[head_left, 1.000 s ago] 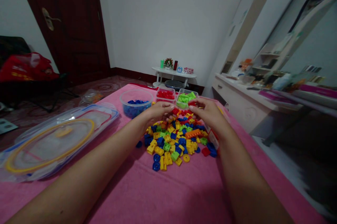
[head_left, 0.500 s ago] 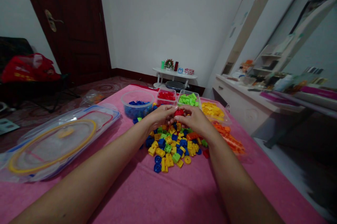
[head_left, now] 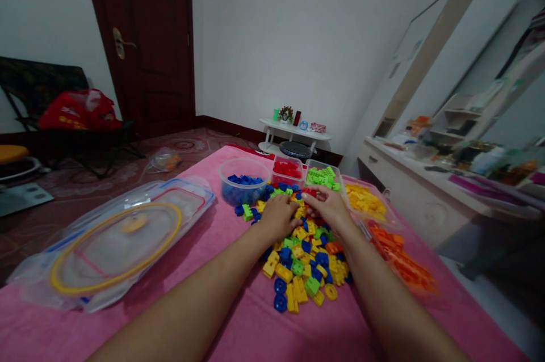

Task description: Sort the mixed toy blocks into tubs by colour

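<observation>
A heap of mixed colour toy bricks (head_left: 304,260) lies on the pink cloth (head_left: 264,333) in front of me. Both hands rest on its far edge, close together. My left hand (head_left: 279,217) is curled, fingers bent down onto the bricks. My right hand (head_left: 327,206) pinches a small red brick (head_left: 309,192) at its fingertips. Just beyond stand a round tub of blue bricks (head_left: 243,181), a box of red bricks (head_left: 286,170) and a box of green bricks (head_left: 323,176).
Yellow bricks (head_left: 364,198) and orange bricks (head_left: 398,257) lie in clear bags at the right. A stack of clear lids with coloured rims (head_left: 114,237) lies at the left. A white dresser (head_left: 426,192) stands right; a small white table (head_left: 293,132) and dark door (head_left: 149,38) behind.
The view has swung left and down, so the heap sits more to the right. Both hands have drawn together and lowered onto the far edge of the heap, the right still pinching a red piece.
</observation>
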`<state>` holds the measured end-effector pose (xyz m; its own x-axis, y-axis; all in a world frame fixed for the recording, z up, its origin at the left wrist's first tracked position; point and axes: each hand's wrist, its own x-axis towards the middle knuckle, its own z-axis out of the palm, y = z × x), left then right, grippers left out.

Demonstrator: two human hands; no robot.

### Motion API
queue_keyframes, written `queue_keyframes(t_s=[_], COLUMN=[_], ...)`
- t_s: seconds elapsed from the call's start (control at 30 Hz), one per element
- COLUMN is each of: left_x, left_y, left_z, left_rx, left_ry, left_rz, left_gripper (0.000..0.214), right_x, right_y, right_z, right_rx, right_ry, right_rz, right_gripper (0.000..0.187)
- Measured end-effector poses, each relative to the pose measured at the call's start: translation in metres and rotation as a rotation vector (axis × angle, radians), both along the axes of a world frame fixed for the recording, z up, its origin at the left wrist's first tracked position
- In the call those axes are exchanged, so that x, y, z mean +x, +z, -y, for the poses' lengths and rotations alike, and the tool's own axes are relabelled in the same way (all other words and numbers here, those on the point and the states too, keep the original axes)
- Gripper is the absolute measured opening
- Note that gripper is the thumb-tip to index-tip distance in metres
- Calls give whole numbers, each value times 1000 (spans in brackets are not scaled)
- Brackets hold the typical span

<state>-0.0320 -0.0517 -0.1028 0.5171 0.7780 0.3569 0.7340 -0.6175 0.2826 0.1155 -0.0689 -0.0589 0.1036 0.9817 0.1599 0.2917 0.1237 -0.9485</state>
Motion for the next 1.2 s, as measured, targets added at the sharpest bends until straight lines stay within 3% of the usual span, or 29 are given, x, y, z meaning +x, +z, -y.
queue_keyframes(t_s=[0.2,0.37,0.47,0.53,0.6,0.67,0.77,0.93,1.2], left_x=[0,-1,-1,0,1,1,2,3,15], left_y=[-1,0,1,2,4,5,7,10,10], left_z=[3,5,6,6,7,7,8,12,11], left_rx=[0,0,-11,-16,-21,-36,-61,-60,-93], left_ry=[15,17,27,36,46,46,48,70,10], left_rz=[5,44,50,45,36,20,-1,-26,-54], left_gripper=[42,43,42,42,44,46,46,45,40], right_x=[-7,-12,-25,-39,-54,-65,-74,-79,-77], right_y=[19,34,30,24,16,9,2,-3,-1], right_z=[-79,-119,-121,-119,-117,-116,-117,-118,-108], right_rx=[-35,51,217,279,251,187,122,43,21], right_ry=[-129,-208,-244,-96,112,231,278,342,343], right_rz=[176,306,640,805,862,885,921,986,1092], right_gripper=[30,53,36,24,27,36,38,26,27])
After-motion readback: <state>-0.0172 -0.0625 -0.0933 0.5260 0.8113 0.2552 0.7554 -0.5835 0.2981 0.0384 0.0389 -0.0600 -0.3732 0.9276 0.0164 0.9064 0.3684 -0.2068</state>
